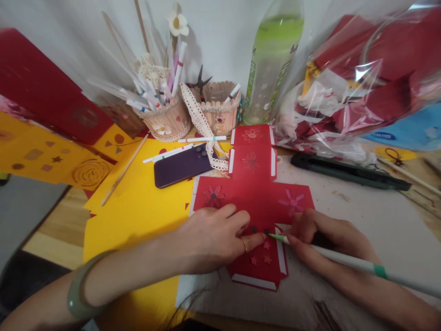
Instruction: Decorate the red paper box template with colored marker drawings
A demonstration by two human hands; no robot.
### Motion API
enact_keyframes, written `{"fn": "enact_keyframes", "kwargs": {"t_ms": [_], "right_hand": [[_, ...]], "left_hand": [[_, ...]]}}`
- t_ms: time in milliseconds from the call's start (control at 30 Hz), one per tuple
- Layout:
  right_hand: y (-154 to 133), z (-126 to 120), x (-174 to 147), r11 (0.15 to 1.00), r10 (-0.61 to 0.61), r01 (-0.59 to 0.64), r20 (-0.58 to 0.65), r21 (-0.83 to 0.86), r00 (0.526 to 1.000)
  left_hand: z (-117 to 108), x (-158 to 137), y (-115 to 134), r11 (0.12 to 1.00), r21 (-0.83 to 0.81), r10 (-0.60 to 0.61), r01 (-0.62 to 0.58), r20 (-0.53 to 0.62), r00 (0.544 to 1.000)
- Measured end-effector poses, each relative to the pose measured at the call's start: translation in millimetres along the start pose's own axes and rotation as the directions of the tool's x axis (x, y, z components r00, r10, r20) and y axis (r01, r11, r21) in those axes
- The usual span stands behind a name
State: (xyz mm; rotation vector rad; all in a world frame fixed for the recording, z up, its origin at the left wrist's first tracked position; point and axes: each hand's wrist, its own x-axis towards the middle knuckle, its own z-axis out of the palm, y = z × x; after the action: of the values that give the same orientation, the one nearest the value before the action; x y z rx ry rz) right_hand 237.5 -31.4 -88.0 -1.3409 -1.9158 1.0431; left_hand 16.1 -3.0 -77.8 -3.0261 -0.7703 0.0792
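Observation:
A red paper box cut-out [253, 193] lies unfolded on a grey board, with white strips on its flaps and drawn flowers on several panels. Small stars [266, 260] and dark spots are on its lower panel. My left hand [220, 236] rests on that panel, one finger stretched out to a dark star and the others bent; it holds nothing I can see. In my right hand [317, 243] is a white marker pen [347, 258] with a green band, gripped near its tip. The green tip meets the paper beside my left fingertip.
Behind the cut-out lie a dark phone [182, 166], white pens and a lace ribbon [217, 163]. Two stick-sided holders [165, 122] and a green-topped bottle [272, 64] stand by the wall. A black utility knife [349, 172] lies right, near a clear plastic bag [365, 87]. Yellow paper [127, 230] spreads left.

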Motion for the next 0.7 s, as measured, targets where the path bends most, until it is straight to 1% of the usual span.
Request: {"fn": "enact_keyframes", "kwargs": {"t_ms": [167, 300, 467, 600, 700], "right_hand": [[-1.6, -3.6, 0.5, 1.0, 0.017, -0.018, -0.02, -0.016, 1.0], [-2.0, -2.2, 0.1, 1.0, -0.007, 0.008, 0.013, -0.02, 1.0], [-3.7, 1.9, 0.5, 1.0, -0.001, 0.001, -0.013, 0.023, 1.0], [-3.0, -0.1, 0.8, 1.0, -0.012, 0.012, 0.001, -0.012, 1.0], [-0.8, -0.9, 1.4, 0.999, -0.012, 0.012, -0.013, -0.034, 1.0]], "left_hand": [[-1.4, -0.9, -0.9, 1.0, -0.022, -0.004, 0.003, -0.003, 1.0], [-0.4, -1.5, -0.5, 0.999, -0.032, -0.017, 0.016, -0.042, 0.999], [-2.7, -1.2, -0.7, 0.999, -0.033, -0.004, 0.004, -0.017, 1.0], [-2.0, -1.2, -1.0, 1.0, -0.029, -0.005, 0.005, -0.003, 1.0], [1.6, -2.1, -0.8, 0.999, -0.043, -0.016, 0.014, -0.03, 0.999]]}}
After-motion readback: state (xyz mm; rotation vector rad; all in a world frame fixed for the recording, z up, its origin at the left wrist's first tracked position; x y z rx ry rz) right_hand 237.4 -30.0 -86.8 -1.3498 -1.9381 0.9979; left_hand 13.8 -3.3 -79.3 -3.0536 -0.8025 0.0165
